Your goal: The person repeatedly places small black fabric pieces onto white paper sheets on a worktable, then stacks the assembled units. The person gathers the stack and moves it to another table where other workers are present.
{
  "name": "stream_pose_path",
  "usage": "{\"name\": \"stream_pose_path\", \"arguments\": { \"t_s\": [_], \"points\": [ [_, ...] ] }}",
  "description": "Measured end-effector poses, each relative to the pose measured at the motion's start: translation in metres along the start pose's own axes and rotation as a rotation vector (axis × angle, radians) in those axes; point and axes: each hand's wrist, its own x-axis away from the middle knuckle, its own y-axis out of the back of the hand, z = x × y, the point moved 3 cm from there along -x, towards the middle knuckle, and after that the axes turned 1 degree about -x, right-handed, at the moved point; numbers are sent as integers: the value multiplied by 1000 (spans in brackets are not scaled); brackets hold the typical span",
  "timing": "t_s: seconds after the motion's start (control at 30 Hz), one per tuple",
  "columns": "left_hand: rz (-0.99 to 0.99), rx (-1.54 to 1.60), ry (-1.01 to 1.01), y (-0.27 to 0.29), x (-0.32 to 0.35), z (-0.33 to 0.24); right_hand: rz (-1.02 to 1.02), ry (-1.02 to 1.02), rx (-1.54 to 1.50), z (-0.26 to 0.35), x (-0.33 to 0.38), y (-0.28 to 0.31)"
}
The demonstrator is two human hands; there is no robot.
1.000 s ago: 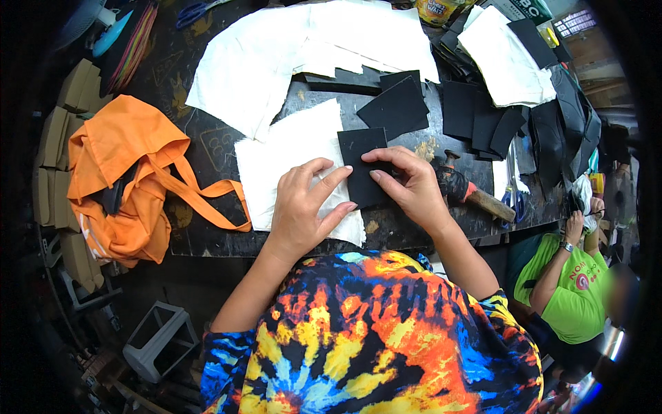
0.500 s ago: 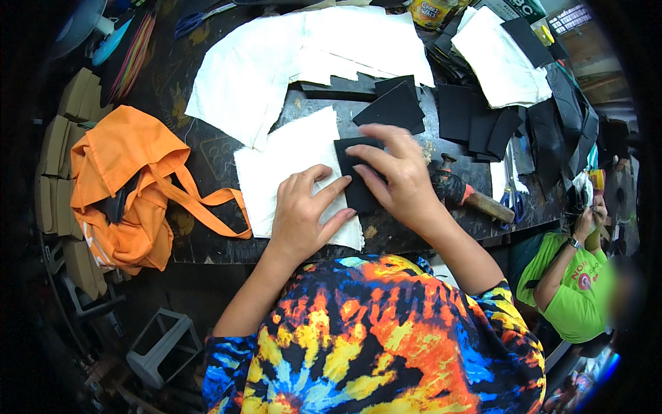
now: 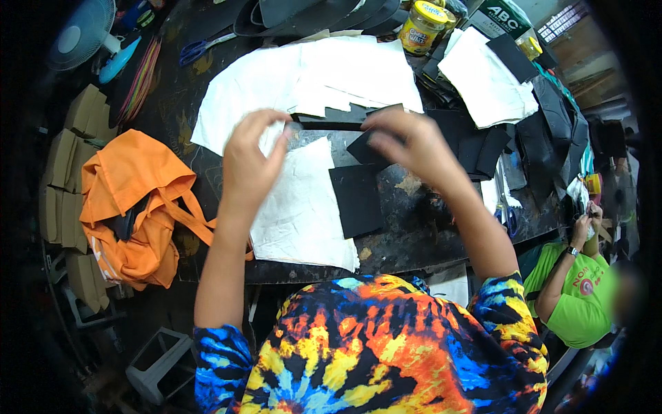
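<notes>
Both my hands are at the ends of a narrow, straight black bar-shaped piece (image 3: 328, 126) at the lower edge of the large white cloth. My left hand (image 3: 252, 155) pinches its left end between thumb and fingers. My right hand (image 3: 414, 141), slightly blurred, has its fingers closed at the right end. Nearer me lies a white cloth piece (image 3: 300, 214). A black rectangular piece (image 3: 356, 200) lies against its right edge. Another black flat piece (image 3: 365, 148) is partly under my right hand.
Large white cloth (image 3: 331, 72) covers the table's far middle. An orange cloth bag (image 3: 138, 207) sits left. Blue-handled scissors (image 3: 207, 48) lie far left, another pair (image 3: 509, 214) right. A yellow-lidded jar (image 3: 422, 27) stands behind. A co-worker in a green shirt (image 3: 576, 293) is at right.
Both hands have left the black rectangle and white cloth piece, reaching farther away and apart to the black bar-shaped piece. My right forearm now covers the hammer. The view has shifted slightly.
</notes>
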Motion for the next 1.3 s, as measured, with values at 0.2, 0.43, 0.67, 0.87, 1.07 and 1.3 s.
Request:
{"name": "stream_pose_path", "arguments": {
  "t_s": [0.2, 0.43, 0.67, 0.87, 1.07, 1.3],
  "points": [
    [61, -143, -132, -53, -54, 6, -53, -161, 326, -50, -61, 50],
    [103, -267, -133, -98, -37, 0, 52, 203, 589, -41, -102, -23],
    [112, -228, -165, -97, -35, 3, -120, 63, 571, -62, -123, -12],
    [190, -191, -104, -89, -38, -1, -798, 51, 260, -49, -133, 131],
    [126, 849, 320, -49, -46, -7, -471, 417, 297, 52, -67, 100],
    [393, 809, 420, 17, 46, -16, 375, 423, 77, 121, 41, -30]
  ]
}}
